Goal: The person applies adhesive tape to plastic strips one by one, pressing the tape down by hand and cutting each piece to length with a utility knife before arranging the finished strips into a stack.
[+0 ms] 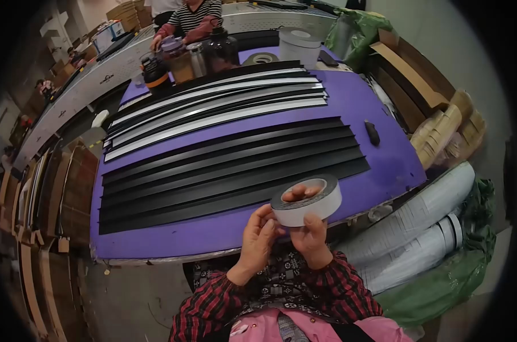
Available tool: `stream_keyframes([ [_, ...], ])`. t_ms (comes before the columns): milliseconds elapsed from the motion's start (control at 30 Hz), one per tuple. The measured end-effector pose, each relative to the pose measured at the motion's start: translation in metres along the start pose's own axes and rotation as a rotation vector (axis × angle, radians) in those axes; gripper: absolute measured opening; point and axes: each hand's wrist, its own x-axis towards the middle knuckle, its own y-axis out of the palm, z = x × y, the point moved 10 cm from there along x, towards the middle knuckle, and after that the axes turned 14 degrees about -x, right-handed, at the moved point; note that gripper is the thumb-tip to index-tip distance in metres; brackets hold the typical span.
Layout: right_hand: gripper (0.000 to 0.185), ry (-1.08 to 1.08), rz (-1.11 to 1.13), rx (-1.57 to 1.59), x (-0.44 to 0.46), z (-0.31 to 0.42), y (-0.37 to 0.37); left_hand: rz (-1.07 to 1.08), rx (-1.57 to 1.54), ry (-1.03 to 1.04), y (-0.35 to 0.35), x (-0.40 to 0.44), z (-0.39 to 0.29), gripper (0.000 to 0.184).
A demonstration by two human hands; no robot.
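Observation:
A wide roll of tape [307, 212], white on its outer side with a dark wound face, is held above the near edge of the purple table [155, 246]. My right hand [312, 236] grips it, with fingers showing inside the core and the thumb against the outer side. At the roll's left edge, the fingers of my left hand [257, 239] are curled and pinched against it; whether they have a loose tape end is hidden. Just beyond the roll, several long black strips [224, 174] lie side by side. Behind them is a stack of strips with white bands [230, 111].
Bottles [221, 51], a large white roll [299, 48] and a flatter tape roll [260, 59] stand at the table's back. A small black object [372, 132] lies at right. Wrapped rolls [409, 228] and cardboard [44, 188] flank the table. Another person [193, 23] is beyond.

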Motion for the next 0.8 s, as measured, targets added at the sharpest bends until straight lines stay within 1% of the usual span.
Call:
stream_keyframes([
  [67, 0.045, 0.010, 0.019, 0.005, -0.006, -0.005, 0.008, -0.093, -0.166, -0.046, -0.018, -0.001, 0.005, 0.034],
  [133, 0.045, 0.037, 0.019, -0.045, -0.013, -0.013, 0.007, -0.115, 0.069, -0.018, -0.028, -0.005, 0.000, 0.029],
  [200, 0.045, 0.081, 0.018, -0.036, -0.015, -0.021, 0.008, -0.109, 0.104, 0.075, -0.044, -0.006, -0.004, 0.028],
  [267, 0.045, 0.124, 0.015, -0.011, -0.017, -0.027, 0.011, -0.060, -0.106, -0.085, -0.039, -0.011, 0.000, 0.026],
  [333, 0.045, 0.150, 0.025, 0.009, -0.021, -0.031, 0.013, -0.087, -0.121, -0.031, -0.052, -0.015, -0.006, 0.023],
  [400, 0.045, 0.152, 0.028, -0.005, -0.021, -0.035, 0.011, -0.054, -0.226, -0.103, -0.055, -0.018, -0.005, 0.022],
  [433, 0.044, 0.142, 0.023, -0.031, -0.021, -0.035, 0.009, -0.057, -0.223, -0.102, -0.056, -0.018, -0.008, 0.022],
  [467, 0.044, 0.145, 0.022, -0.031, -0.021, -0.037, 0.008, -0.111, -0.251, -0.149, -0.058, -0.020, -0.004, 0.020],
  [500, 0.048, 0.124, 0.048, -0.071, -0.021, -0.035, 0.010, -0.165, -0.281, -0.198, -0.062, -0.023, -0.001, 0.017],
  [533, 0.052, 0.104, 0.074, -0.112, -0.022, -0.034, 0.011, -0.168, -0.283, -0.200, -0.064, -0.025, -0.004, 0.017],
  [567, 0.052, 0.106, 0.073, -0.113, -0.021, -0.032, 0.008, -0.144, -0.180, -0.133, -0.066, -0.026, -0.016, 0.013],
  [600, 0.056, 0.067, 0.034, -0.051, -0.017, -0.023, -0.002, -0.120, -0.075, -0.066, -0.069, -0.029, -0.031, 0.009],
  [667, 0.062, -0.028, -0.039, 0.017, -0.007, 0.009, -0.030, -0.290, 0.201, 0.054, -0.104, -0.042, -0.084, 0.004],
  [700, 0.064, -0.085, -0.073, 0.023, 0.001, 0.035, -0.052, -0.407, 0.374, 0.156, -0.129, -0.053, -0.124, 0.004],
  [767, 0.058, -0.126, 0.088, 0.099, 0.014, 0.076, -0.081, -0.589, 0.555, 0.326, -0.178, -0.079, -0.207, 0.002],
  [800, 0.058, -0.123, 0.087, 0.109, 0.016, 0.089, -0.108, -0.658, 0.650, 0.393, -0.211, -0.095, -0.247, 0.003],
])
